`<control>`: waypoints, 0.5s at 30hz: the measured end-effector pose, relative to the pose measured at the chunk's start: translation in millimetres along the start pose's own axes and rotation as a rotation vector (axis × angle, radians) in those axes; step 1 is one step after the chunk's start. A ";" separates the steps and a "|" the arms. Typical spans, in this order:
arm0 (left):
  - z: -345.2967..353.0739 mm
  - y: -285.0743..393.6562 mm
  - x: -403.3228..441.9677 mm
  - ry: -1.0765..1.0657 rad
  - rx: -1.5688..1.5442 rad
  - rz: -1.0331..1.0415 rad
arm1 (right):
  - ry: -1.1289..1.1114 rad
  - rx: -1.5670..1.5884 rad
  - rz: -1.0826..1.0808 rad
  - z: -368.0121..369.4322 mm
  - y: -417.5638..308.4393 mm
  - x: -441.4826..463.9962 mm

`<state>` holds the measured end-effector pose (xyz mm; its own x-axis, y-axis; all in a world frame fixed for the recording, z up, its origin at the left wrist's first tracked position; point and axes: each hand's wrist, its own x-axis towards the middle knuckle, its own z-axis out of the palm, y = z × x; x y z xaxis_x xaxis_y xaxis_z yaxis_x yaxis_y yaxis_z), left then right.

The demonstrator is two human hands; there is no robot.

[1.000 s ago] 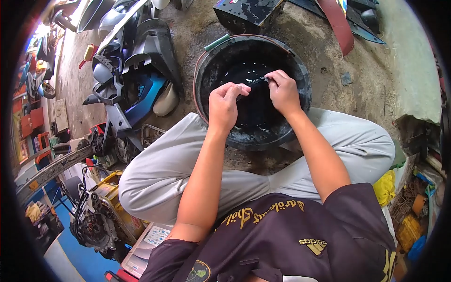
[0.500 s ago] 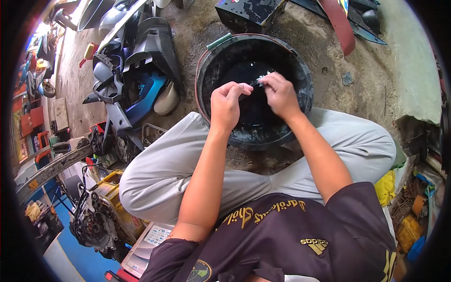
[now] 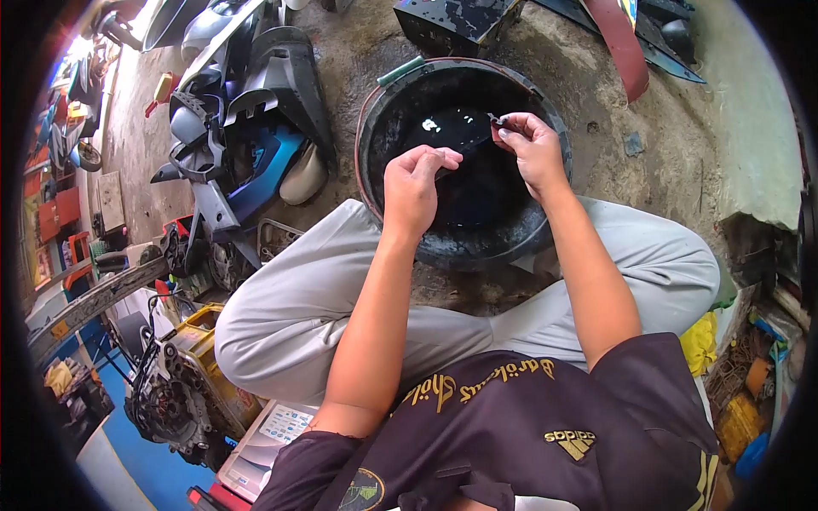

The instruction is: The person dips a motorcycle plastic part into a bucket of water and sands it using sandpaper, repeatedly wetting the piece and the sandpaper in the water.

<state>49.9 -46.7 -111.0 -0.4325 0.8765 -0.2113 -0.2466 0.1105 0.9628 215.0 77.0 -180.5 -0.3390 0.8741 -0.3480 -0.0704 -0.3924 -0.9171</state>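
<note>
A black bucket (image 3: 477,254) of dark liquid (image 3: 469,192) stands between my bent legs. Over its left part, my left hand (image 3: 412,189) is closed in a pinch; a thin dark bit shows by the fingertips, too small to name. My right hand (image 3: 537,155) is above the right side of the bucket, its thumb and fingers closed on a small dark piece with a shiny tip (image 3: 495,120). The two hands are apart. Bright glints lie on the liquid's surface.
Black and blue motorcycle fairing parts (image 3: 256,175) lie on the floor left of the bucket. A wet black box (image 3: 456,24) sits beyond it, with a red curved panel (image 3: 620,51) to its right. An engine part (image 3: 175,404) and yellow crate (image 3: 223,375) are at lower left.
My right hand has moved right and slightly up, away from my left hand, carrying the small piece. My left hand has hardly moved.
</note>
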 end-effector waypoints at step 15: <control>3.0 -3.7 -5.0 -0.007 0.003 0.023 | 0.000 -0.146 0.244 7.2 -4.0 -3.3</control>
<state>55.6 -50.1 -113.0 -0.4315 0.8823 -0.1883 -0.2342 0.0920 0.9678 209.6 73.6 -174.3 -0.3297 0.7588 -0.5617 0.1490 -0.5457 -0.8246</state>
